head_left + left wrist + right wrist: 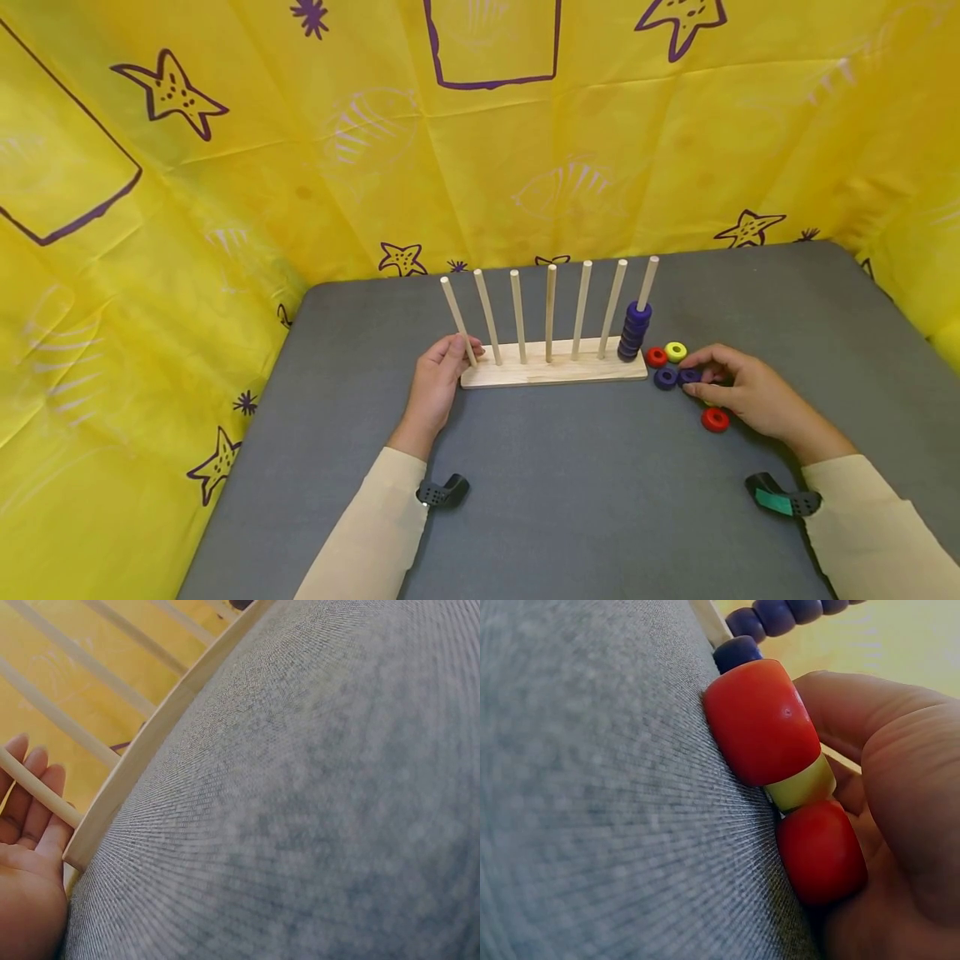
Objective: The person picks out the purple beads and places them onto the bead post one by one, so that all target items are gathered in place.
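Note:
A wooden peg board [555,372] with several upright pegs stands on the table. Dark purple rings [634,332] are stacked on its rightmost peg. At the board's left end my left hand [438,375] rests against the wood, its fingers [37,796] fairly straight behind the leftmost peg [41,789]. To the right of the board, my right hand [750,398] pinches a loose purple ring [688,377] between thumb and fingers, low at the table. In the right wrist view, red rings [763,722] and a yellow ring [804,784] partly cover what that hand holds.
Beside the right hand lie another purple ring [665,378], a yellow ring [676,352] and red rings [715,419]. Another yellow ring is mostly hidden under the hand. The grey table [570,492] is bounded by a yellow patterned cloth [480,167] behind and at the sides.

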`<state>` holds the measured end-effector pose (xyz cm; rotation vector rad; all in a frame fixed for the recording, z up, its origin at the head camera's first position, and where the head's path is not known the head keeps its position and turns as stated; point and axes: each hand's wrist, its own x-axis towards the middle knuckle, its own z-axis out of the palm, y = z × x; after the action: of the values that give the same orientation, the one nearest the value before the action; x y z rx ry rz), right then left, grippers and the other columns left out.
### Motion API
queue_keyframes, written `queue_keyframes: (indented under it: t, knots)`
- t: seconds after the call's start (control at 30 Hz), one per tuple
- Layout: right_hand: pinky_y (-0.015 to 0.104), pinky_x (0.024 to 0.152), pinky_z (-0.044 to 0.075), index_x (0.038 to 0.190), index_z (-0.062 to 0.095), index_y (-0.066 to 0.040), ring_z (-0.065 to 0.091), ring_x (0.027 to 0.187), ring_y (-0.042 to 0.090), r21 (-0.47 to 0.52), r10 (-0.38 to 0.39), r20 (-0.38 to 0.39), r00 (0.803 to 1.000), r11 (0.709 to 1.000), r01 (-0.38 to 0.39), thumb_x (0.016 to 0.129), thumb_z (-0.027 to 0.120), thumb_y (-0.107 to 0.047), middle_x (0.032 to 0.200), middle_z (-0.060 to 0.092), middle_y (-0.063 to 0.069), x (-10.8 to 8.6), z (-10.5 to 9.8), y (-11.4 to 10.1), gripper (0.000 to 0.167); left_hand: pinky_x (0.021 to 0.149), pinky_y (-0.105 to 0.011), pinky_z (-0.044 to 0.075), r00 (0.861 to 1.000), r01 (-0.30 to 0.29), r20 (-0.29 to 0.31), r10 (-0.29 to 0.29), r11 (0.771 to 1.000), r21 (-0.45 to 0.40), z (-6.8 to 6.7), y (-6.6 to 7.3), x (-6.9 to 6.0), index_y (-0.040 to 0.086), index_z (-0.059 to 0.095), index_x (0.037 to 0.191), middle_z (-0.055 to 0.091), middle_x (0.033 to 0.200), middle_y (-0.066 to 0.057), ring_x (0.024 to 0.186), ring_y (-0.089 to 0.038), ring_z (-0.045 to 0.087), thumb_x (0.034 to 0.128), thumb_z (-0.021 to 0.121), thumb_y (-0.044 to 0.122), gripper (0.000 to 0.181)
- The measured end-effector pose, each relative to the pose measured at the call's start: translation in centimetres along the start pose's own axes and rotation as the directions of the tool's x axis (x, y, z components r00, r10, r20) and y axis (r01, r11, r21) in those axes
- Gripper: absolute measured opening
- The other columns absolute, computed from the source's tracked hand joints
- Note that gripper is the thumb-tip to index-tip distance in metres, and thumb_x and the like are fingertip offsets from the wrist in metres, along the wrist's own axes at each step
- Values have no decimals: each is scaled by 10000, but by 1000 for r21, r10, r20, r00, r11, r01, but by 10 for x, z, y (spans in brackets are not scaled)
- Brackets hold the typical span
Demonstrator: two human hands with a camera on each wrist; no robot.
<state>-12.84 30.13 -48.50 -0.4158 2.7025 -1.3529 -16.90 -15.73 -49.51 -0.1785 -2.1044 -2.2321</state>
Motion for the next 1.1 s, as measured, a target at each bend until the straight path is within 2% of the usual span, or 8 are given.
queue_keyframes:
  t: [0.33,0.5,0.67,1.1]
  knots:
    - [286,627,454,1285,714,-60,553,813,216,-32,-2,-62,998,999,0,1005,818,-99,945,621,66,-3,1,0,301,1084,-437,517,1000,5,8,-5,1000,7,1,1,-1,-100,722,1185,715,1149,-255,1169,-340,676,1157,590,321,442]
    - [270,642,499,1299,709,-50,574,850,216,-23,17,-84,996,1000,-19,1014,809,-100,1030,652,94,-3,2,-1,305,1082,-428,519,1000,9,3,-9,1000,15,1,1,-1,-95,724,1184,720,1144,-242,1165,-323,680,1158,587,324,442]
    - [252,681,533,1290,714,-39,601,893,183,-10,-2,-107,994,1000,1,1013,806,-79,1117,676,121,-3,2,-3,294,1080,-422,522,1000,5,4,-5,1000,15,1,1,0,-98,722,1182,719,1142,-244,1168,-339,680,1159,586,319,439]
    - [194,729,534,1288,723,-36,625,896,134,-18,-4,-169,986,1000,1,1010,818,-103,1140,673,132,-1,-1,-7,301,1090,-435,515,1000,19,-7,-19,1000,23,1,3,-1,-91,727,1187,724,1144,-241,1187,-343,680,1155,591,332,446]
